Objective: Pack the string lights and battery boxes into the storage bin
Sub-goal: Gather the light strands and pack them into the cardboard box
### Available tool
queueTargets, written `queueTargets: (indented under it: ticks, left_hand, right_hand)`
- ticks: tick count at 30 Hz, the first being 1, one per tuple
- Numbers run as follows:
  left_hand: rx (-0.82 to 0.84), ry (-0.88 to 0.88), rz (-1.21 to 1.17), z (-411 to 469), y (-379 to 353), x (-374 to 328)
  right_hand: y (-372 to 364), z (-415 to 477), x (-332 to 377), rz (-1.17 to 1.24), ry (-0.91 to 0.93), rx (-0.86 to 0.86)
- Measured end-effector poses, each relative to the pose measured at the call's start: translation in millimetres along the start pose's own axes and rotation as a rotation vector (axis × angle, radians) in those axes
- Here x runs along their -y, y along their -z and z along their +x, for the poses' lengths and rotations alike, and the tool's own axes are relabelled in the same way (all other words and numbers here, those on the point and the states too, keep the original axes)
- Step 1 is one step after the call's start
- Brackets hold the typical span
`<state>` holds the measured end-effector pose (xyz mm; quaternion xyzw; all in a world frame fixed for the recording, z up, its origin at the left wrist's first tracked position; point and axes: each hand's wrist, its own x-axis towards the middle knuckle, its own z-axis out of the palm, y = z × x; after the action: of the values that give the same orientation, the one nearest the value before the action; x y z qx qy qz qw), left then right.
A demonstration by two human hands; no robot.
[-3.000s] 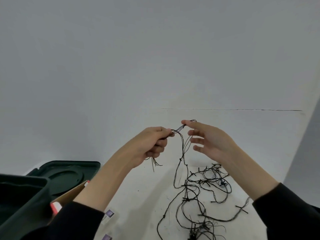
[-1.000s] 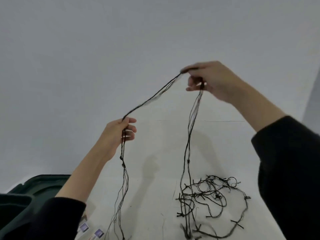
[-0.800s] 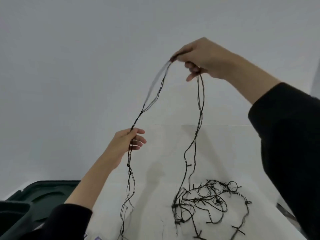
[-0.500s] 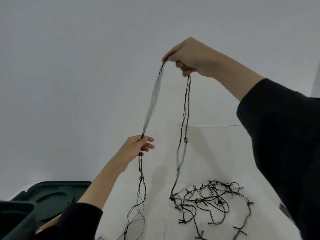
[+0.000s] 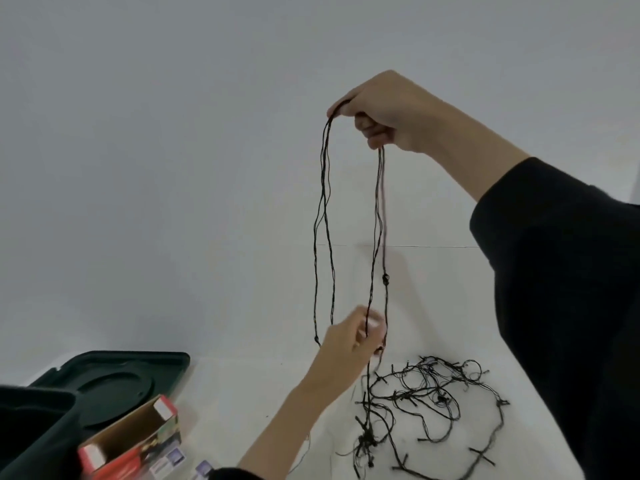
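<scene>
Right hand (image 5: 388,112) is raised high in front of the wall (image 5: 138,133), thumb and curled fingers pinching the top of a long loop of the string lights (image 5: 323,220). From my head camera, two bundles of thin black wire hang down from it, side by side. My left hand (image 5: 349,341) is at the foot of the loop and is blurred; its fingers look curled round the lower strands. The rest of the set lies in a loose tangle on the white table (image 5: 242,393), just right of that hand, with the small bulbs sticking out like barbs.

I judge the wire light, limp and quick to snag, so I would hold it by gathered loops rather than by one strand, and I would not tug at the bulbs.

Down at the left is the dark green storage bin (image 5: 31,427), its lid (image 5: 114,382) flat behind it. An open-ended red carton (image 5: 131,434) lies against the bin's near wall. Bare table separates the tangle from the bin, which leaves room to swing a coil across. The carton and the bin rim are the edges a trailing strand could catch. I cannot pick out the battery boxes.
</scene>
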<state>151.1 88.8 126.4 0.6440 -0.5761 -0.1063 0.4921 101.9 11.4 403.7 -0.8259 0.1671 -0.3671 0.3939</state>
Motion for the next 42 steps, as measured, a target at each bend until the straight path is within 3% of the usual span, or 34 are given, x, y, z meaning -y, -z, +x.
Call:
queueTargets:
  ticks: [3,9,18,25,31,35,40,42]
  left_hand:
    - [0.204,0.197,-0.055,-11.0,-1.9,28.2]
    - [0.335,0.411,0.066,-36.9,25.2,100.0]
    - [-0.048,0.611,0.200,-55.8,74.5,173.6]
    - [-0.134,0.743,0.419,-80.3,65.3,217.6]
    - [-0.088,0.814,0.510,-87.2,48.9,216.3]
    - [-0.008,0.831,0.283,-75.1,48.1,214.3]
    - [0.524,0.721,0.184,-25.5,71.0,163.1]
    - [0.440,0.549,0.173,9.8,83.2,124.0]
  right_hand:
    - [10.8,0.0,-7.8,0.047,-0.028,-0.096]
    - [35.0,2.6,-45.9,0.097,-0.134,-0.212]
    - [39.3,5.7,-82.3,0.151,-0.223,-0.302]
    - [43.9,22.3,-50.1,0.208,-0.069,-0.439]
    - [34.2,30.4,-32.7,0.278,-0.005,-0.370]
    - [18.5,31.7,-26.7,0.113,0.041,-0.252]
    - [2.1,35.4,-14.2,0.071,0.081,-0.121]
    - [-0.5,32.6,-8.7,-0.024,0.073,0.016]
